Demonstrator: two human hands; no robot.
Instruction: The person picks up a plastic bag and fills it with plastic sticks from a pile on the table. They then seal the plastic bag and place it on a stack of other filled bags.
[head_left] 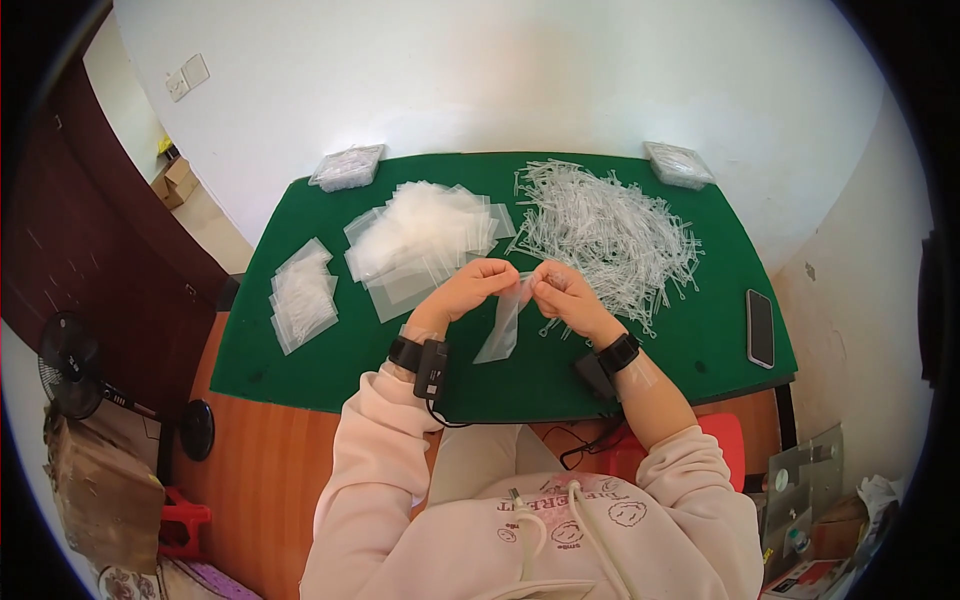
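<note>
In front of me, over the green tabletop [420, 370], a translucent plastic bag [499, 335] hangs tilted between my hands. My left hand [480, 284] pinches its upper edge from the left. My right hand [568, 297] is closed on the same edge from the right; whether a small clear piece is also in those fingers I cannot tell. Just beyond my right hand spreads a big heap of thin clear plastic sticks [610, 225] with looped ends. Past my left hand lies a loose pile of flat frosted bags [420, 240]. A smaller group of bags [304, 298] overlaps at the far left.
Clear plastic boxes stand at the table's back left [348, 167] and back right [680, 165] corners. A phone [760, 328] lies near the right edge. A red stool [722, 446] shows below the table. A black fan [70, 362] stands at left, beside cardboard boxes [105, 485].
</note>
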